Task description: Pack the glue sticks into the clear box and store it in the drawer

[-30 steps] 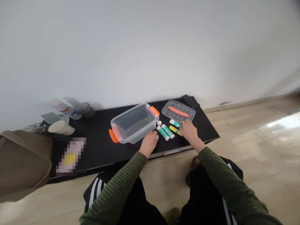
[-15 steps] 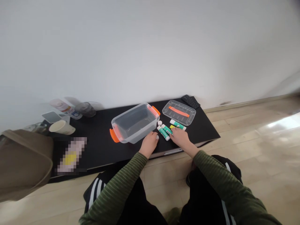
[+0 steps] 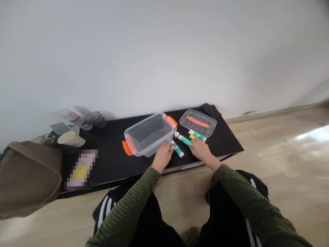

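My left hand (image 3: 162, 157) is closed, its fingertips pinching a small white cap-like piece (image 3: 172, 147) beside a green-and-white glue stick (image 3: 179, 151). My right hand (image 3: 202, 149) is closed on the lower end of another glue stick (image 3: 184, 139), which points up and left. Behind its fingers lie a third green-and-white glue stick (image 3: 199, 135) and a yellow piece (image 3: 192, 137), partly hidden. A round white cap (image 3: 176, 134) stands by the corner of a clear plastic box (image 3: 154, 150) with orange handles. The box is uncovered; its clear lid (image 3: 212, 129) with an orange strip lies to the right.
On the black tabletop (image 3: 110, 164), at the left, are a paper cup (image 3: 70, 139), a bottle (image 3: 77, 120), a dark cup (image 3: 96, 119) and a blurred pink item (image 3: 84, 164). A brown bag (image 3: 28, 178) covers the left end. A black object (image 3: 211, 111) lies against the wall.
My right hand has shifted its glue stick slightly rightward, apart from the neighbouring one. My left hand has moved up slightly with the white piece, against the upper end of the near glue stick.
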A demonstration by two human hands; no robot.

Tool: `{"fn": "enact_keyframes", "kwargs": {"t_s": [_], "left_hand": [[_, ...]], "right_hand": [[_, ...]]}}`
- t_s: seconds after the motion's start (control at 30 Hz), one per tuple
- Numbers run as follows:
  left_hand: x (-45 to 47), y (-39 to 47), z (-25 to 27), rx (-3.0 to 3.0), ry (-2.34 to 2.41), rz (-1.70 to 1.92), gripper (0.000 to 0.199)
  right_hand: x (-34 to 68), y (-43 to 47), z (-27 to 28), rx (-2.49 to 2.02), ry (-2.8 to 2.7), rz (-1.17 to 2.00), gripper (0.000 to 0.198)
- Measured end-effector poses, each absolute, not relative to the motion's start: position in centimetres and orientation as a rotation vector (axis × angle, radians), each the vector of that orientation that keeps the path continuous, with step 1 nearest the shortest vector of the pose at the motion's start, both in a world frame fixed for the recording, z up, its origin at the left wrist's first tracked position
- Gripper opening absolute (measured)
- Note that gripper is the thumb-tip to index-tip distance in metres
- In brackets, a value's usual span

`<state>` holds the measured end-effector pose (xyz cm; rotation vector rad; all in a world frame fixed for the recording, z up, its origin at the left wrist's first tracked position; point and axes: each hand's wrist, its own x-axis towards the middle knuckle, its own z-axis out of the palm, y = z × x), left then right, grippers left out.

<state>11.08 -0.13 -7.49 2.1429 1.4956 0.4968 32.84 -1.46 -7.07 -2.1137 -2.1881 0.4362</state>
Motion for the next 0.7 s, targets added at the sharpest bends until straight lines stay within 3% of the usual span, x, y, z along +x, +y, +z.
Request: {"fn": "enact_keyframes", "kwargs": {"t_s": [0.4,0.7], "left_hand": [[11.1,0.1,-8.8,1.65,1.368,0.758,0.022],[11.5,-0.4,-8.6,0.962,1.058,0.961,0.037]], "right_hand": [[34.0,-3.7,-6.7,-1.881,-2.032,0.699,0.028],[34.1,-5.3,-6.7,-1.637,-2.024,0.764,0.029]]}}
